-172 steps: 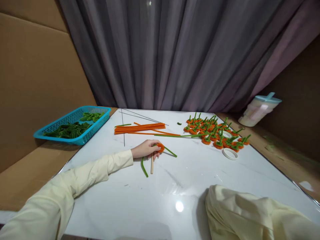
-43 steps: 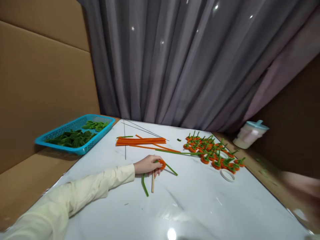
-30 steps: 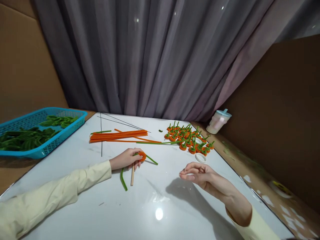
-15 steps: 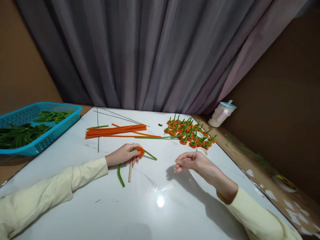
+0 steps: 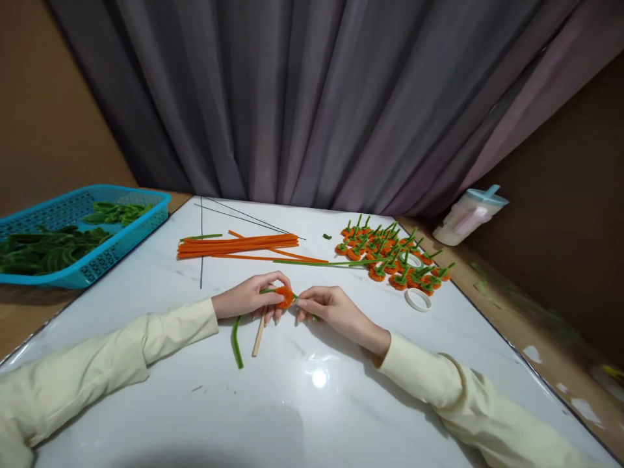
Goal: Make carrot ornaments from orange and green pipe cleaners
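- In the head view, with the clock read about its centre, a small orange fuzzy piece (image 5: 284, 298) was held at seven o'clock, just above the white table (image 5: 160, 416).
- The piece was grasped between the thumb and fingers of the left hand (image 5: 248, 297), which had been brought in from the eight o'clock side.
- A green fuzzy stem (image 5: 295, 296) was seen at the side of the orange fuzzy piece towards three o'clock, and was pinched by the thumb and fingertips of the right hand (image 5: 341, 312); whether it was threaded through the piece could not be told.
- From under the left hand a wooden stick (image 5: 258, 338) and a green strip (image 5: 236, 344) were seen to jut towards seven o'clock; how firmly either was gripped was hidden.
- A bundle of orange stems (image 5: 238, 247) was laid at nine o'clock, finished-looking orange pieces with green stalks (image 5: 377, 273) were gathered between three and four, and a white ring (image 5: 418, 299) was placed at four.
- The step in hand was judged to be the working of the green fuzzy stem against the piece.
- For the next move, a steady left grasp and a controlled pull or twist by the right fingertips seemed to be called for.
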Demonstrator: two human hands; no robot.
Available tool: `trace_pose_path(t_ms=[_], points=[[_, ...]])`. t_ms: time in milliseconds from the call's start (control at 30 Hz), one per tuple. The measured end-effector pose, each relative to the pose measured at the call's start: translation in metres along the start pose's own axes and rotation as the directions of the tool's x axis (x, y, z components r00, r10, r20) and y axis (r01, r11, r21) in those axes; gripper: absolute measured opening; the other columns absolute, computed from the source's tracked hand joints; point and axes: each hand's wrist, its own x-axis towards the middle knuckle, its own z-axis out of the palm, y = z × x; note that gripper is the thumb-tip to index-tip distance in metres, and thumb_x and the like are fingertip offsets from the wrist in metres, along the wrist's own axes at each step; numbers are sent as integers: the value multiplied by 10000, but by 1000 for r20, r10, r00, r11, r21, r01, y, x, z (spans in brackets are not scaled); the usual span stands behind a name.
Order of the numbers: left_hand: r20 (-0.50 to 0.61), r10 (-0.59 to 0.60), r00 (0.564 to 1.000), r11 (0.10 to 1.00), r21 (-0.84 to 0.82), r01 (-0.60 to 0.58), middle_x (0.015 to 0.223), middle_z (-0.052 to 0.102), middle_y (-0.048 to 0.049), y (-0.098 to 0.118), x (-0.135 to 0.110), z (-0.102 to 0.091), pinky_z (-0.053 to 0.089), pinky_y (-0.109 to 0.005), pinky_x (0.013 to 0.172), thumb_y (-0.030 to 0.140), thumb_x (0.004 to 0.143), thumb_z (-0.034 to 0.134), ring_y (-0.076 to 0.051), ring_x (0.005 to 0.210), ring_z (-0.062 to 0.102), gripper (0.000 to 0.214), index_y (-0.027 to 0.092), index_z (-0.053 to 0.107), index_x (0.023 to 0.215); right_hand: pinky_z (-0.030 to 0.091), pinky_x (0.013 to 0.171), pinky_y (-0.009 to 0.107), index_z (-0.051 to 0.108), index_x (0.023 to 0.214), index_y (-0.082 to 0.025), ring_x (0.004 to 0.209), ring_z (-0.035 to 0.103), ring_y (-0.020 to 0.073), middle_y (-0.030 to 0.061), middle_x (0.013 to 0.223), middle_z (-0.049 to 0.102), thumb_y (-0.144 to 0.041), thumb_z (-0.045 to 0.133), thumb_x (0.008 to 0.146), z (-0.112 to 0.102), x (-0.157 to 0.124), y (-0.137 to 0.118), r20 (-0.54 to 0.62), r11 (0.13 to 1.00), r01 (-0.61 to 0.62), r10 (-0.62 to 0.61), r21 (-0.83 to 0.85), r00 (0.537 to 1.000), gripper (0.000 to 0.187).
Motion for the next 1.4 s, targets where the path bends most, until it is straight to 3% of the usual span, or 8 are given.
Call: trace_pose_path(t_ms=[200, 733, 900, 1033, 1167, 1233, 1333, 1400], points=[[42, 22, 999, 999, -44, -20, 663, 651, -30, 1, -3, 2, 353, -155, 383, 382, 843, 498, -83, 447, 543, 266, 159, 437, 976, 368, 466, 199, 608, 754, -98, 473, 495, 81, 16, 553, 590, -385, 602, 796, 0, -2, -3, 89, 965, -81, 60, 248, 994, 290], [198, 71, 978, 997, -37, -64, 729, 625, -21, 7, -11, 8, 372, -159, 380, 370, 879, 445, -74, 471, 523, 216, 174, 423, 966, 375, 490, 217, 633, 774, -105, 422, 428, 71, -38, 453, 503, -407, 607, 774, -4, -4, -8, 213, 982, -111, 76, 156, 974, 303], [32, 47, 998, 993, 108, -50, 818, 629, -27, 16, -5, -4, 434, -204, 502, 384, 828, 517, -97, 569, 556, 346, 182, 450, 1101, 361, 465, 219, 625, 826, -132, 451, 436, 89, -21, 506, 505, -423, 518, 841, 2, -7, 3, -90, 995, 73, -80, -73, 993, 311], [-451, 279, 848, 890, 453, -52, 899, 618, -44, 25, -7, -13, 444, -256, 657, 409, 802, 538, -163, 782, 573, 283, 172, 564, 955, 393, 527, 238, 609, 929, -155, 541, 503, 114, 39, 670, 609, -282, 409, 915, 5, -13, 14, -277, 706, 275, -560, -653, 781, 238], [-511, 601, 615, 651, 759, -7, 901, 621, -64, 36, -22, 1, 384, -350, 828, 392, 781, 562, -246, 970, 512, 229, 177, 628, 738, 353, 495, 261, 566, 993, -122, 503, 486, 122, 10, 569, 545, -141, 397, 910, 3, -14, 21, -75, 269, 267, -820, -925, 568, 188], [-462, 540, 704, 676, 736, -35, 738, 622, -50, 39, -28, 14, 394, -341, 785, 409, 776, 565, -231, 849, 546, 271, 181, 630, 644, 329, 479, 271, 541, 1032, -109, 485, 472, 125, -6, 540, 507, -110, 400, 901, 2, -14, 21, -4, 149, 230, -845, -962, 534, 192], [-316, 122, 941, 917, 398, 15, 677, 635, -43, 36, -27, 31, 433, -286, 631, 469, 844, 444, -185, 684, 575, 393, 160, 659, 731, 334, 482, 279, 476, 1127, -79, 510, 490, 136, -1, 560, 511, -72, 395, 887, 3, -16, 17, 96, 41, 250, -854, -967, 511, 254], [-246, -50, 968, 993, 90, 74, 872, 664, -78, 31, -22, 36, 466, -281, 616, 491, 850, 427, -181, 716, 604, 426, 131, 639, 929, 349, 484, 281, 429, 1173, -48, 531, 502, 148, 13, 579, 525, -56, 384, 879, 4, -18, 14, 186, -27, 303, -842, -953, 507, 298]])
